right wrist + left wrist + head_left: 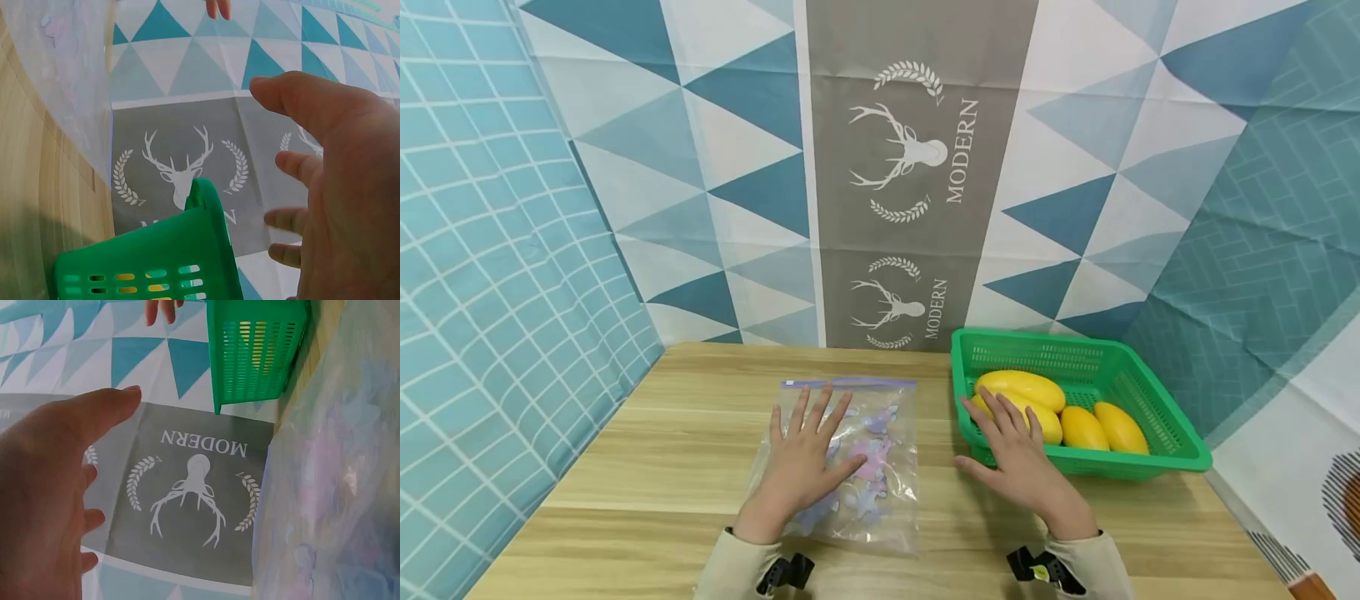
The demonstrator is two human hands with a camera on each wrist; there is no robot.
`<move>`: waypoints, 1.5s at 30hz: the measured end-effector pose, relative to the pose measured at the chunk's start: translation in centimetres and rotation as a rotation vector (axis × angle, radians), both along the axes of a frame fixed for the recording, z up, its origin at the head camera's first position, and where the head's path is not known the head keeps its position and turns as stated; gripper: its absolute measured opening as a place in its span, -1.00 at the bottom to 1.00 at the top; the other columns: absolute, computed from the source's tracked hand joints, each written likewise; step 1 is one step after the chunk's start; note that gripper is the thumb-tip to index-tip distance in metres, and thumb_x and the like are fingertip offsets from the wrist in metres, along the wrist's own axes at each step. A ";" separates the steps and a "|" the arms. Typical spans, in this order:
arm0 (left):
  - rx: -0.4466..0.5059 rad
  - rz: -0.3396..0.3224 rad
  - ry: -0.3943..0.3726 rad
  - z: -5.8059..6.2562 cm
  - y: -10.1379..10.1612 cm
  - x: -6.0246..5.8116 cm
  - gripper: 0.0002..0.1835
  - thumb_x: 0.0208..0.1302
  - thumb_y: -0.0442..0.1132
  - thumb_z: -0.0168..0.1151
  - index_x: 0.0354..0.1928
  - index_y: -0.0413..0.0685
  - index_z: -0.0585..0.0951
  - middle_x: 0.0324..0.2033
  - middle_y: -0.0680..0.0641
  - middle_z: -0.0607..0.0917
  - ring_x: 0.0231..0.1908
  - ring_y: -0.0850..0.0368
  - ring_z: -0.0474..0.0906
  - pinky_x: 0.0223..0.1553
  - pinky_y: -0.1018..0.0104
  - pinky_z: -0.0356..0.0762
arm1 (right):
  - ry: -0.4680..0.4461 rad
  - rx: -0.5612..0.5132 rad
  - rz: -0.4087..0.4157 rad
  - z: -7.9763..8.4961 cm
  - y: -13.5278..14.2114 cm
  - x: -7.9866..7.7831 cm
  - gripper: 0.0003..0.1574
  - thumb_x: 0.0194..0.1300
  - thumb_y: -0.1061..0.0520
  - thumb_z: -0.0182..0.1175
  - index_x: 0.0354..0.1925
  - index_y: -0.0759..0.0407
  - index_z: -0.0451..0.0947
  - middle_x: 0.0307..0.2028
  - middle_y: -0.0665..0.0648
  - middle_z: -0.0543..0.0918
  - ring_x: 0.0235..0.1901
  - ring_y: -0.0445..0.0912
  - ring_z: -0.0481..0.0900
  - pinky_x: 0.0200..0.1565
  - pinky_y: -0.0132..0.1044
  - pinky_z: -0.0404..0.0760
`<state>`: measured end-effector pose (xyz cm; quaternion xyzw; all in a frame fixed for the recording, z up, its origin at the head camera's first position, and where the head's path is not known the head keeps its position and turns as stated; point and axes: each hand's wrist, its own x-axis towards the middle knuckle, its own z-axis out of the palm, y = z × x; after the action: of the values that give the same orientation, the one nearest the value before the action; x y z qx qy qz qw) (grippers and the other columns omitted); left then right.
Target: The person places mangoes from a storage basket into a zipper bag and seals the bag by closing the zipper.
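Observation:
My left hand (805, 468) is spread palm down above a clear zip bag (895, 525) with a purple seal strip, and it holds nothing. Inside the bag show pink and pale purple patterned shapes (871, 458). My right hand (1018, 467), fingers spread, hovers at the near left corner of a green plastic basket (1150, 467), overlapping it in the head view. Several yellow mango-like fruits (1021, 386) lie in the basket. In the right wrist view the right fingers (294, 165) are apart with nothing between them; the left thumb (109, 409) stands out likewise in the left wrist view.
The wooden table (647, 467) carries the bag and the basket. Behind it hangs a patterned cloth (895, 225) with deer heads and triangles. A blue tiled-pattern sheet (482, 250) borders the left, and a white patterned cloth (1292, 450) lies at the right.

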<state>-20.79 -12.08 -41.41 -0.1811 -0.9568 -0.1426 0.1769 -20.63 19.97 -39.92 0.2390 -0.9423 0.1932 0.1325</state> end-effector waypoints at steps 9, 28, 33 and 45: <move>0.020 -0.036 0.087 0.1 -0.7 -0.2 -0.12 0.25 0.24 0.26 0.52 0.07 0.23 0.48 -0.18 0.19 0.46 -0.32 -0.01 0.27 -0.49 -0.15 | 0.106 0.042 0.050 -0.1 -0.9 -0.3 -0.14 0.30 -0.15 0.29 0.45 0.04 0.26 0.47 0.27 0.16 0.37 0.30 0.14 0.26 0.43 -0.08; -0.087 -0.054 0.166 0.2 -2.1 -2.5 -0.17 0.23 0.20 0.31 0.47 0.04 0.31 0.41 -0.22 0.29 0.40 -0.32 0.12 0.27 -0.44 -0.02 | 0.210 0.155 0.227 -0.5 -3.6 -2.0 -0.28 0.28 -0.07 0.29 0.33 0.10 0.36 0.27 0.36 0.36 0.24 0.26 0.27 0.23 0.26 0.14; -0.100 -0.052 0.183 0.0 -2.7 -3.1 -0.20 0.23 0.17 0.32 0.45 0.05 0.34 0.40 -0.22 0.31 0.37 -0.32 0.18 0.25 -0.44 0.00 | 0.214 0.192 0.273 -0.7 -4.7 -2.2 -0.31 0.32 -0.07 0.26 0.34 0.09 0.35 0.26 0.33 0.37 0.22 0.24 0.30 0.24 0.26 0.19; -0.038 -0.082 0.169 -0.3 -3.3 -4.5 -0.23 0.23 0.08 0.37 0.42 -0.02 0.37 0.34 -0.27 0.37 0.33 -0.34 0.22 0.23 -0.45 -0.02 | 0.180 0.236 0.277 -1.4 -6.3 -3.4 -0.36 0.36 -0.03 0.19 0.32 0.11 0.36 0.25 0.33 0.38 0.22 0.26 0.32 0.25 0.22 0.19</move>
<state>-25.30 -15.39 -41.71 -0.2350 -0.9327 -0.1160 0.2478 -24.00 13.70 -41.33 0.3963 -0.9010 0.0754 0.1596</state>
